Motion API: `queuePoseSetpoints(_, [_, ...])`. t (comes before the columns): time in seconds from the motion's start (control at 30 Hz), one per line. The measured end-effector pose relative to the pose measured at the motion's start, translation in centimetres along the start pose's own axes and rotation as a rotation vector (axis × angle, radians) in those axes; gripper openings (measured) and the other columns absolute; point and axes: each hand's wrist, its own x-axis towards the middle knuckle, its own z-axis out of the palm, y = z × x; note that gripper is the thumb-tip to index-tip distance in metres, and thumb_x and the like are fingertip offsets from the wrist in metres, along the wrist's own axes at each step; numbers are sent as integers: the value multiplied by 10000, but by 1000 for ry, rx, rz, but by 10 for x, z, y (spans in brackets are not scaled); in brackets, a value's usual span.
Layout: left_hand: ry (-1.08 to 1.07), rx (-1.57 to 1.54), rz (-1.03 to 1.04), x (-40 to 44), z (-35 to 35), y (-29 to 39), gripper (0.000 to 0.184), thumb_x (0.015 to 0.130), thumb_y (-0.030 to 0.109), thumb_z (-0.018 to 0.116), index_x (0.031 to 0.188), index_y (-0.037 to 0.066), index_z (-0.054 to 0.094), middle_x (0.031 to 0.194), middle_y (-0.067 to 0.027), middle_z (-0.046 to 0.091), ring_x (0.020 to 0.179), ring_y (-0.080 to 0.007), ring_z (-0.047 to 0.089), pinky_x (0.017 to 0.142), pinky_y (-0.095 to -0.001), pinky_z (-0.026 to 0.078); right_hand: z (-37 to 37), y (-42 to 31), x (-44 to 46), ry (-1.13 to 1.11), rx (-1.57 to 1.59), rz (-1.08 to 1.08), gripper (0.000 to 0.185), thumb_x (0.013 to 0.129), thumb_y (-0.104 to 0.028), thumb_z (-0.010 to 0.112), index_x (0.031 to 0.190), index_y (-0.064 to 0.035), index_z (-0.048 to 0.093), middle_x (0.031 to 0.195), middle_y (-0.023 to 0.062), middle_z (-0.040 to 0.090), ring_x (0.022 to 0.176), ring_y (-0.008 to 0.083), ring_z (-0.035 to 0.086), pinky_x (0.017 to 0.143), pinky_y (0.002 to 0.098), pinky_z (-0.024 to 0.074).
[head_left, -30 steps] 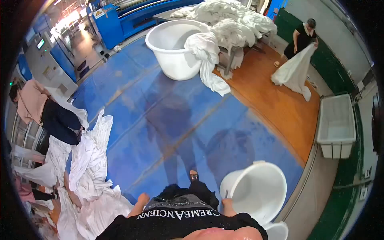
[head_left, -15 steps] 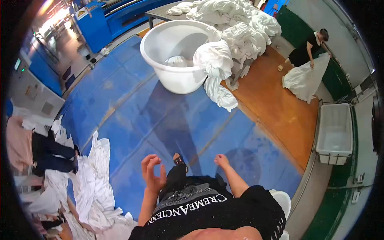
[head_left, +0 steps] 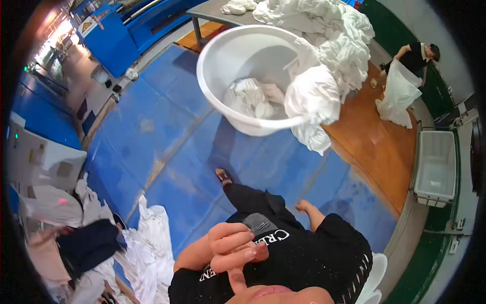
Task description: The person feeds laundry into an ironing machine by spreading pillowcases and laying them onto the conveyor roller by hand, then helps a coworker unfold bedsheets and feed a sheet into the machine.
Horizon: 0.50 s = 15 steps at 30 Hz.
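My left hand (head_left: 233, 248) is raised close to my chin, with its fingers curled in and nothing visible in them. Low at my right side hangs my right hand (head_left: 304, 206), small and partly turned away, so its fingers are hard to read. Ahead of me stands a large round white tub (head_left: 205, 83). Crumpled white cloth (head_left: 248, 96) lies inside it. A bundle of white linen (head_left: 314, 96) hangs over its right rim, apart from both hands.
A big heap of white linen (head_left: 329, 30) covers a table (head_left: 215, 11) behind the tub. At right, a person (head_left: 415, 58) holds a white sheet (head_left: 397, 96) near a white bin (head_left: 436, 162). Another person (head_left: 91, 248) is at lower left among white cloths (head_left: 152, 243). Blue matting (head_left: 177, 137) covers the floor.
The tub appears nearer, and more of the cloth inside shows. My left hand has risen toward my chin and curled. My foot has stepped forward. The person at right has shifted the sheet.
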Motion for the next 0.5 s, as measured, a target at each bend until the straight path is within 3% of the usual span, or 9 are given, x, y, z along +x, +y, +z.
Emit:
queuePoseSetpoints(0.03, [-203, -17, -151, 12, -12, -23, 679, 666, -29, 618, 1190, 340, 393, 1006, -82, 393, 667, -172, 488, 511, -272, 451, 2, -7, 34, 118, -46, -39, 242, 691, -236, 497, 739, -47, 640, 832, 209, 608, 810, 380, 575, 707, 438, 468])
queuePoseSetpoints(0.1, [-298, 179, 118, 12, -27, -82, 588, 670, -8, 635, 1116, 310, 422, 1024, -83, 390, 682, -186, 502, 557, -280, 470, -14, -52, 63, 294, -72, -83, 250, 736, -250, 486, 758, -49, 634, 824, 210, 605, 814, 385, 569, 712, 434, 467])
queuePoseSetpoints(0.13, [-365, 57, 31, 40, -33, -102, 611, 666, -22, 641, 1126, 312, 419, 1030, -79, 380, 687, -196, 505, 568, -293, 472, -37, -93, 71, 360, -55, -95, 258, 763, -253, 475, 766, -46, 629, 816, 209, 606, 823, 386, 566, 720, 431, 465])
queuePoseSetpoints(0.2, [-495, -18, -260, 70, -69, -118, 671, 687, 18, 653, 1236, 315, 408, 1096, -65, 366, 735, -248, 531, 543, -344, 426, -112, -204, 33, 710, 351, -241, 246, 802, -203, 447, 862, -25, 605, 861, 218, 592, 858, 379, 553, 758, 419, 453])
queuePoseSetpoints(0.23, [-130, 96, -25, 50, -62, -146, 719, 709, 87, 646, 1304, 326, 320, 1132, -62, 319, 687, -228, 520, 488, -326, 402, -154, -266, 27, 795, 407, -320, 227, 809, -175, 449, 899, -25, 593, 910, 200, 590, 884, 360, 550, 781, 404, 444])
queuePoseSetpoints(0.27, [-124, 90, -31, 62, -56, -164, 719, 709, 87, 646, 1304, 326, 320, 1132, -62, 319, 687, -228, 520, 488, -326, 402, -172, -306, 52, 929, 419, -433, 199, 812, -146, 461, 902, -24, 590, 928, 184, 591, 905, 340, 550, 800, 391, 437])
queuePoseSetpoints(0.33, [125, 82, 82, 88, -50, -210, 742, 682, 44, 650, 1293, 296, 310, 1150, -67, 304, 656, -213, 525, 460, -302, 388, -214, -386, 63, 909, 460, -551, 221, 796, -93, 481, 997, -25, 544, 1008, 181, 537, 947, 343, 522, 799, 393, 439])
queuePoseSetpoints(0.4, [147, -25, 93, 92, -63, -249, 708, 662, -21, 639, 1239, 274, 355, 1140, -54, 309, 652, -199, 522, 467, -290, 406, -236, -437, 84, 864, 401, -616, 330, 770, -76, 508, 1094, -20, 473, 1066, 198, 483, 992, 358, 488, 832, 393, 424])
queuePoseSetpoints(0.5, [-75, -125, 8, 100, -89, -314, 780, 672, -65, 610, 1243, 388, 333, 1042, -76, 360, 685, -184, 481, 544, -287, 460, -263, -501, 119, 905, 275, -654, 496, 730, -97, 558, 1185, -2, 384, 1095, 237, 448, 1010, 380, 463, 885, 401, 392])
